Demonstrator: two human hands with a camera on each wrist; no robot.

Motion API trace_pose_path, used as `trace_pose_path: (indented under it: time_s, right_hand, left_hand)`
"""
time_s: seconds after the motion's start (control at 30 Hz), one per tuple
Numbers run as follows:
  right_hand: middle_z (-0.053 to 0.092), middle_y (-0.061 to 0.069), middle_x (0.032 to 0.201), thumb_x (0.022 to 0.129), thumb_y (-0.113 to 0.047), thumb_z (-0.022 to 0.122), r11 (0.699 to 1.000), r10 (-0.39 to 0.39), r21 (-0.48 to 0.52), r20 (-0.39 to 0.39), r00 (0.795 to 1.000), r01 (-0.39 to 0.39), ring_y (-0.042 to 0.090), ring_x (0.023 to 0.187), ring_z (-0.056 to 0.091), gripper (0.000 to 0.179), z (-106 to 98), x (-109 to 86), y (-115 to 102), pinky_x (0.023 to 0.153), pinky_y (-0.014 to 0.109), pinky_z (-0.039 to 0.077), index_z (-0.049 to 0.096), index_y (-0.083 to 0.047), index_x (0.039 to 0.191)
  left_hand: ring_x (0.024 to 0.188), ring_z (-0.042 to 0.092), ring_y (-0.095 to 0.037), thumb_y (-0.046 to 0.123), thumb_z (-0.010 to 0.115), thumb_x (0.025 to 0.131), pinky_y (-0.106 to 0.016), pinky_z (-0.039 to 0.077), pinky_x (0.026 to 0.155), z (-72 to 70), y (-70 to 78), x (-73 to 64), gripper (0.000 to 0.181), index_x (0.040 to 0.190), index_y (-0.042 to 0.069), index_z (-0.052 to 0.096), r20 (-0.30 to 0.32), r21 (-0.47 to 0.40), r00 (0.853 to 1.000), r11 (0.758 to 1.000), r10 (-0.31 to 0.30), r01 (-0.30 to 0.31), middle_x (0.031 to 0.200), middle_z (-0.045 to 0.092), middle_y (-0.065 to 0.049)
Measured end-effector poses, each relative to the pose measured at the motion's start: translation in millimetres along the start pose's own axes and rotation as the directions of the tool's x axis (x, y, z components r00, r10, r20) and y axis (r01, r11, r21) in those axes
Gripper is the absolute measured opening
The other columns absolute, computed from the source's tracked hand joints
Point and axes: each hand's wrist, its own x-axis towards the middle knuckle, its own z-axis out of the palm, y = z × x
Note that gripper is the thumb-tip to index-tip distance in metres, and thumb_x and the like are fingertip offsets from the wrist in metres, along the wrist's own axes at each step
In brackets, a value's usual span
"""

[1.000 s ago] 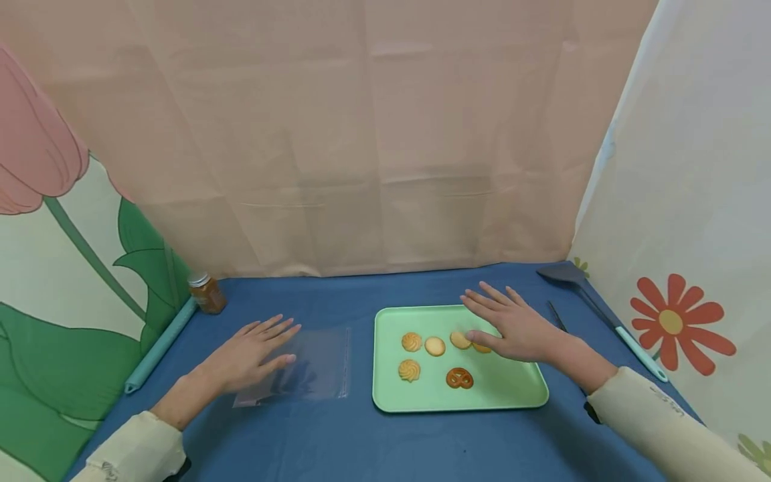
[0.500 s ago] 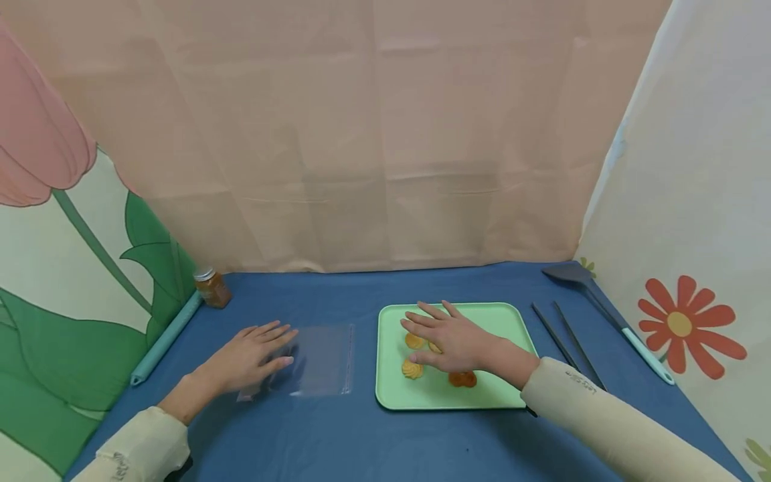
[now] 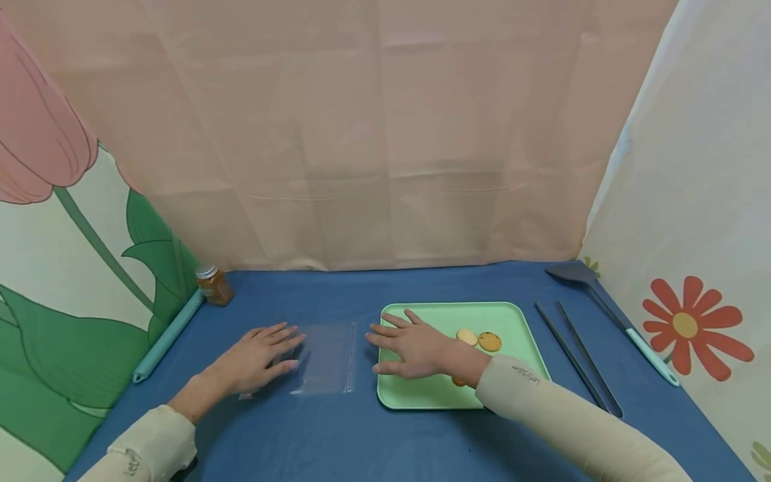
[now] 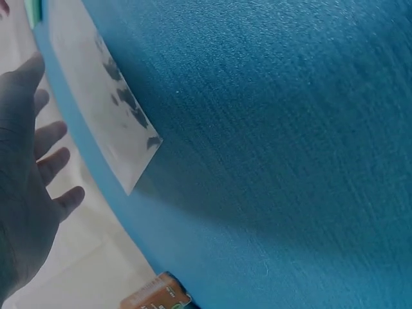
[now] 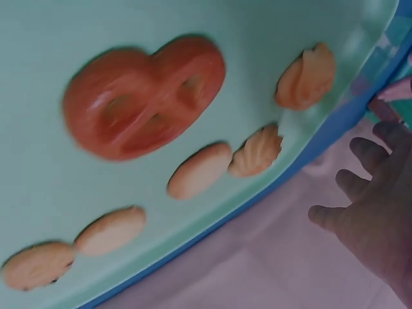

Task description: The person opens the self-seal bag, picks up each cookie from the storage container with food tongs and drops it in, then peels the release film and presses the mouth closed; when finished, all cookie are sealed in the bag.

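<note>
My left hand (image 3: 262, 358), fingers spread, hovers over the left part of a flat clear plastic bag (image 3: 328, 358) lying on the blue cloth. In the left wrist view the bag (image 4: 96, 103) shows beyond the fingers. My right hand (image 3: 415, 351) is held flat with spread fingers over the left side of a light green tray (image 3: 446, 398), holding nothing. Two round cookies (image 3: 490, 341) show past its wrist; the hand and forearm cover most others. The right wrist view shows a pretzel-shaped cookie (image 5: 145, 96), swirled cookies (image 5: 306, 77) and oval-looking cookies (image 5: 199, 170) on the tray.
Right of the tray lie dark tongs (image 3: 572, 355) and a grey spatula (image 3: 614, 314) with a pale teal handle. At the back left stands a jar (image 3: 215, 286) with a silver lid, beside a teal roll (image 3: 168, 338). A beige cloth hangs behind.
My right hand has swept left across the tray, from its right half to its left edge, uncovering the tongs. My left hand stays nearly in place over the bag.
</note>
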Motion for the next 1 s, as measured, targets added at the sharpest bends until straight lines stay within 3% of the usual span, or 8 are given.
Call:
trace_pose_path:
  time_s: [0.5,1.0]
  right_hand:
    - [0.024,-0.011,0.166,0.101,-0.068,0.03,0.991,0.0,-0.134,0.118,0.993,0.016,0.02,0.158,0.011,0.066,18,34.0,-20,0.125,0.057,0.012,0.028,-0.036,0.158]
    - [0.023,-0.014,0.166,0.1,-0.07,0.03,0.99,-0.003,-0.14,0.154,0.988,0.025,0.018,0.158,0.01,0.065,27,42.2,-23,0.125,0.057,0.012,0.028,-0.04,0.157]
  left_hand:
    - [0.149,0.034,-0.035,0.058,0.048,0.101,-0.064,0.029,0.115,11.4,1.7,4.8,0.061,0.152,0.025,0.046,0.025,-0.003,1.0,1.0,-0.016,0.016,0.158,0.043,-0.007]
    - [0.151,0.029,-0.036,0.06,0.045,0.101,-0.063,0.027,0.116,16.6,2.1,9.5,0.061,0.153,0.029,0.042,0.068,-0.009,0.998,1.0,-0.001,0.002,0.161,0.039,-0.005]
